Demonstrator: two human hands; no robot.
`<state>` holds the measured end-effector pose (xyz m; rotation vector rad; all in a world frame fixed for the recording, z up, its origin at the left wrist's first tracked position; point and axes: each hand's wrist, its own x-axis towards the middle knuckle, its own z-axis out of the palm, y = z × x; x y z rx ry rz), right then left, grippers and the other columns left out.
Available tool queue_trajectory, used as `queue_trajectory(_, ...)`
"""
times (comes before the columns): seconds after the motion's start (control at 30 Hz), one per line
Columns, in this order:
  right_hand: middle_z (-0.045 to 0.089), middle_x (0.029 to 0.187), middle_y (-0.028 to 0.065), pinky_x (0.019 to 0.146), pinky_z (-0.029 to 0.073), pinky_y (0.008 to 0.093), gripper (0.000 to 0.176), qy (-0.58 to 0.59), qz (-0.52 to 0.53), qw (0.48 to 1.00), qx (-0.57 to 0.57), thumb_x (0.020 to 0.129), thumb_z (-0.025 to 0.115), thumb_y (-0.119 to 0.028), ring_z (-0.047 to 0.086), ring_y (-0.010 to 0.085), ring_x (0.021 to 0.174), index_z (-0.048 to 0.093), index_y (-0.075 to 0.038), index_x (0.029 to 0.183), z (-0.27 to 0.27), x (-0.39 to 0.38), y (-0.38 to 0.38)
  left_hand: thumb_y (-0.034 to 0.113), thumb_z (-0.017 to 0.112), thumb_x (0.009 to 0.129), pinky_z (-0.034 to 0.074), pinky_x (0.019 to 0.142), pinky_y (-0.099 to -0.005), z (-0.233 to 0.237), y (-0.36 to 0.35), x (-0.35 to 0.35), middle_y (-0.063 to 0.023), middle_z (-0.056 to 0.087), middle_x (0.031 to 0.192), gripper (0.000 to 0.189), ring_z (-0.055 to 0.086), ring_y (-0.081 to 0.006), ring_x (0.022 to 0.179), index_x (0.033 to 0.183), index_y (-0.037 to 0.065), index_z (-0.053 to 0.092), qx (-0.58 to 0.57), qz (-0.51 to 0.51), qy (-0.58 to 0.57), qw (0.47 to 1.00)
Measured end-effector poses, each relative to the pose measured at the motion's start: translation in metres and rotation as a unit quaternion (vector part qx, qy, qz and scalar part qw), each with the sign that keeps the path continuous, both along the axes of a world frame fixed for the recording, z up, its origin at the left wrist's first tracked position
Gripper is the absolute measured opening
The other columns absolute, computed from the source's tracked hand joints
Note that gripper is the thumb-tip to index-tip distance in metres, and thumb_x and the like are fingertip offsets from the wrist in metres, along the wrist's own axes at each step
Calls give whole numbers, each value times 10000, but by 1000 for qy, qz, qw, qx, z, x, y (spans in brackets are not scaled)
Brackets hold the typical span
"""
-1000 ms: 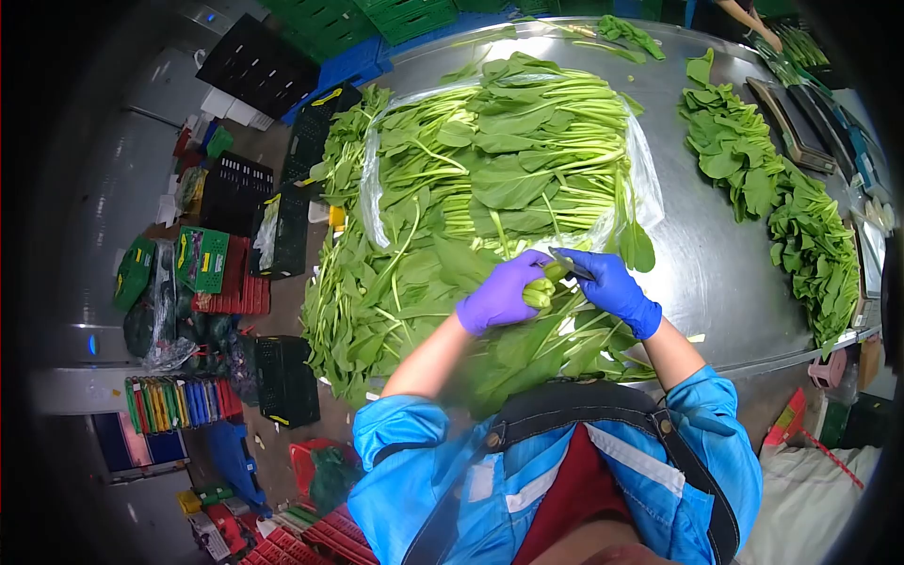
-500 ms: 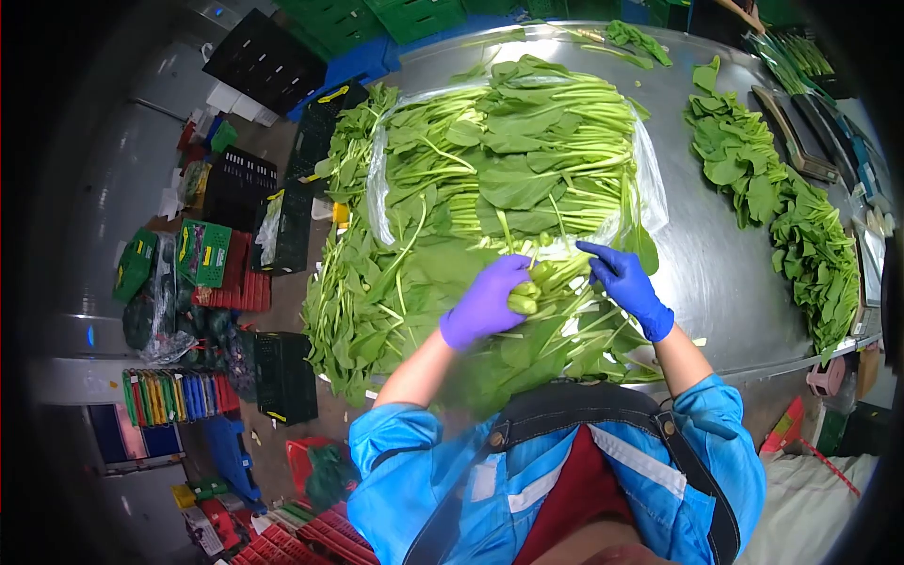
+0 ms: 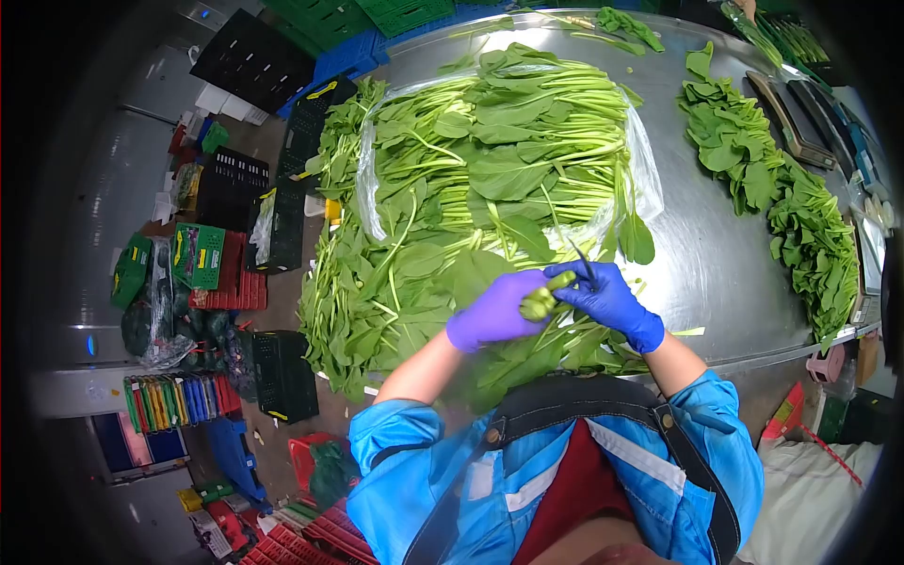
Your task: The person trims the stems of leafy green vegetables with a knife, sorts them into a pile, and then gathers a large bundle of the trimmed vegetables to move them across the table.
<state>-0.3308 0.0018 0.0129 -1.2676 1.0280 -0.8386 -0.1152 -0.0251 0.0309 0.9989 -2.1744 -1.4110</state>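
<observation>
My left hand (image 3: 496,313), in a purple glove, is closed around a bunch of leafy greens, its pale stem ends (image 3: 540,299) poking out towards the right. In a blue glove, my right hand (image 3: 610,303) is closed with its fingertips against those stem ends. A thin dark pointed tool (image 3: 585,266), perhaps a small knife, sticks up from the right fingers. Beyond the hands, long-stemmed greens (image 3: 537,141) lie in stacked rows on a clear plastic sheet (image 3: 644,174). Loose leaves (image 3: 363,311) spread to the left and under my hands.
The steel table (image 3: 711,273) carries another row of bunched greens (image 3: 753,174) along its right side. Dark crates (image 3: 306,132) stand against its left edge. Green crates (image 3: 325,28) are stacked at the back. Red crates (image 3: 292,541) sit on the floor at lower left.
My right hand has moved left and closed in on the stem ends, its index finger no longer stretched out. The left hand has shifted slightly right with the bunch. The dark tool now shows.
</observation>
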Motion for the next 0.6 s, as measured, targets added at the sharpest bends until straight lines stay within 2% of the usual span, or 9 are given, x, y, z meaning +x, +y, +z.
queue_trajectory(0.03, 562, 706, -32, 537, 397, 192, 327, -10, -18, 998, 56, 813, 670, -106, 466, 34, 583, 619, -68, 1134, -8, -5, 1, 97, 702, 680, 463, 840, -297, 0, -1, 3, -136, 566, 1187, 271, 596, -203, 948, 930, 41, 613, 104, 22, 26, 994)
queue_trajectory(0.13, 520, 628, -30, 544, 412, 226, 368, 93, 80, 985, 118, 767, 663, -82, 458, 72, 551, 621, -79, 1133, -62, -52, -12, 60, 713, 663, 470, 876, -364, 30, -18, 49, -157, 577, 1140, 215, 598, -241, 984, 843, 55, 596, 51, 110, 150, 981)
queue_trajectory(0.23, 633, 841, 126, 648, 486, 375, 369, 353, 31, 933, -55, 740, 672, -201, 617, 287, 691, 636, -104, 1095, -103, -70, -18, 68, 714, 655, 472, 864, -372, 61, -19, 74, -156, 558, 1149, 278, 609, -223, 930, 890, 76, 565, 49, 138, 247, 958)
queue_trajectory(0.3, 625, 944, 142, 678, 492, 392, 362, 357, -12, 925, -128, 727, 667, -197, 623, 309, 751, 641, -105, 1077, -116, -60, -38, 31, 701, 633, 486, 842, -398, 79, -16, 73, -216, 531, 1187, 313, 619, -267, 886, 904, 62, 548, 88, 138, 252, 954)
queue_trajectory(0.33, 616, 1047, 158, 707, 498, 408, 355, 359, -58, 908, -206, 715, 662, -193, 629, 330, 811, 645, -105, 1059, -122, -55, -47, 7, 690, 636, 503, 790, -364, 76, -16, 71, -209, 529, 1190, 459, 620, -241, 846, 1058, 71, 521, 121, 137, 239, 954)
queue_trajectory(0.43, 598, 1114, 164, 766, 489, 432, 401, 440, -6, 876, -199, 660, 659, -130, 615, 359, 824, 642, -96, 1060, -157, -51, -59, 4, 685, 643, 507, 758, -325, 69, -16, 52, -200, 555, 1154, 589, 615, -210, 828, 1191, 72, 479, 228, 125, 179, 949)
queue_trajectory(0.5, 628, 1062, 154, 755, 492, 416, 362, 450, 6, 867, -215, 668, 670, -145, 624, 346, 823, 653, -89, 1026, -149, -58, -59, 17, 693, 643, 501, 767, -296, 56, -16, 42, -173, 591, 1091, 680, 607, -182, 840, 1270, 65, 436, 223, 125, 166, 952)
queue_trajectory(0.57, 655, 981, 148, 734, 495, 399, 295, 372, 40, 926, -55, 701, 665, -168, 631, 348, 802, 669, -89, 985, -104, -61, -52, 33, 695, 644, 483, 824, -311, 24, -19, 41, -131, 622, 1036, 644, 607, -201, 869, 1246, 72, 470, 259, 100, 72, 958)
queue_trajectory(0.6, 683, 885, 124, 712, 498, 351, 293, 311, 20, 947, -77, 713, 705, -184, 651, 292, 792, 678, -66, 979, -94, -61, -47, 33, 695, 644, 483, 824, -311, 8, -22, 35, -131, 622, 1036, 644, 607, -201, 869, 1246, 72, 470, 262, 98, 73, 957)
